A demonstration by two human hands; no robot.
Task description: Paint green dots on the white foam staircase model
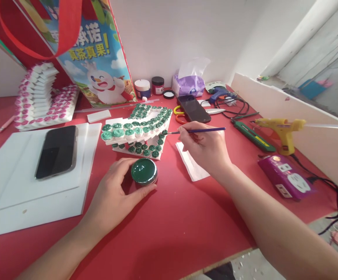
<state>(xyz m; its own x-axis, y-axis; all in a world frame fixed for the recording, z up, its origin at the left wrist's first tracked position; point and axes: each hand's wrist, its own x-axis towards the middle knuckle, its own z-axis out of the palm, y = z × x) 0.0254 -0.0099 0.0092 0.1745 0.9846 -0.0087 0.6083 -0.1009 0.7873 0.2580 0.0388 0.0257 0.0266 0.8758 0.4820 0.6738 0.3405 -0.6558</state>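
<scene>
Above the red table [175, 229], the right hand [205, 146] pinched one brush [208, 130], its tip at the right edge of the green model [138, 133]; whether it touched could not be told. Nearer the person, the left hand [118, 190] curled thumb and fingers around one open jar [144, 172] of green paint, just in front of the model, whose overhanging upper part hid some of its base. One folded paper [190, 162] lay partly beneath the right hand. Beyond that hand, one black phone [195, 109] covered part of the only scissors [181, 116]; a second phone [57, 151] rested on stacked white boards [46, 206] at the left. Behind the model were two more jars, one white and blue [142, 88], one dark [157, 85], plus one lid [169, 94] and one tissue pack [189, 86]. On the right lay two glue guns, blue [221, 94] and yellow [287, 134], one green cutter [253, 136] and one purple socket block [285, 177]. Far left, one pink model [40, 103] blocked part of one big bag [96, 54].
</scene>
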